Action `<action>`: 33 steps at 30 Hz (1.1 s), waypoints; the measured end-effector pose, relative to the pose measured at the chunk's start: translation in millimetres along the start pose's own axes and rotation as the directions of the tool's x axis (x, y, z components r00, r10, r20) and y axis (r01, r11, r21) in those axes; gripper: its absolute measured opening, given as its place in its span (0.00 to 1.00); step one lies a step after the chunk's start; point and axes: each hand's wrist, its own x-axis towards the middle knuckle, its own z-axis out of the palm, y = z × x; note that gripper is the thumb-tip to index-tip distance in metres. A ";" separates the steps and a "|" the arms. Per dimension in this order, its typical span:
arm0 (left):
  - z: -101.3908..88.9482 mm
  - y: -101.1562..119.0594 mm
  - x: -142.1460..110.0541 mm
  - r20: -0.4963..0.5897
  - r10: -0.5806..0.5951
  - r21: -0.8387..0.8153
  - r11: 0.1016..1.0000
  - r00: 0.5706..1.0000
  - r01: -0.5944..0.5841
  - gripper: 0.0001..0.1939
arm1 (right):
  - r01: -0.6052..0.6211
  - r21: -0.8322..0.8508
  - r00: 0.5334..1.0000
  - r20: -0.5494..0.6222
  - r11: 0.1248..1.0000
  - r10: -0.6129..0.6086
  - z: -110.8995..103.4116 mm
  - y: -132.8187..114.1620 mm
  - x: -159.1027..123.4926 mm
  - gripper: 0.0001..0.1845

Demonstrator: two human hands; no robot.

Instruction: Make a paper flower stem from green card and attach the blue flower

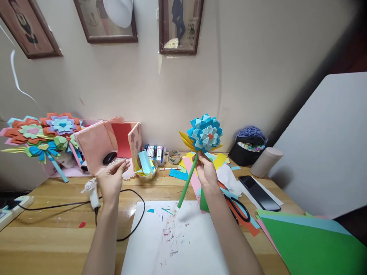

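My right hand is closed around the green stem of a blue paper flower, just below its bloom. The flower is tilted, its stem end pointing down and left above a white sheet. Two shades of blue make up the folded petals, with an orange centre and yellow leaves. My left hand is raised at the left, fingertips drawn together in a pinch; anything between them is too small to make out. Beside its wrist stands a white glue gun.
Several finished paper flowers lean at the left by a pink box. The glue gun's black cable loops over the table. Scissors, a phone and green paper lie right. A tape roll sits behind.
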 end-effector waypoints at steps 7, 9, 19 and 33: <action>26.8 -30.9 2.7 0.109 -0.050 0.131 0.991 0.993 0.035 0.12 | -0.103 -0.006 0.994 0.033 0.995 0.103 5.4 14.1 -4.4 0.08; 36.8 -43.0 10.6 0.202 -0.053 0.101 0.994 0.978 0.033 0.12 | -0.133 -0.024 0.988 0.069 0.991 0.135 9.5 22.9 -9.2 0.09; 53.5 -42.3 16.7 0.414 0.165 0.354 0.877 0.895 -0.326 0.13 | -0.240 -0.122 0.954 0.153 0.963 0.258 27.4 46.8 -36.2 0.13; 44.3 6.2 7.5 0.182 0.327 0.221 0.905 0.927 -0.363 0.15 | -0.169 -0.170 0.965 0.172 0.971 0.198 28.9 45.5 -41.1 0.12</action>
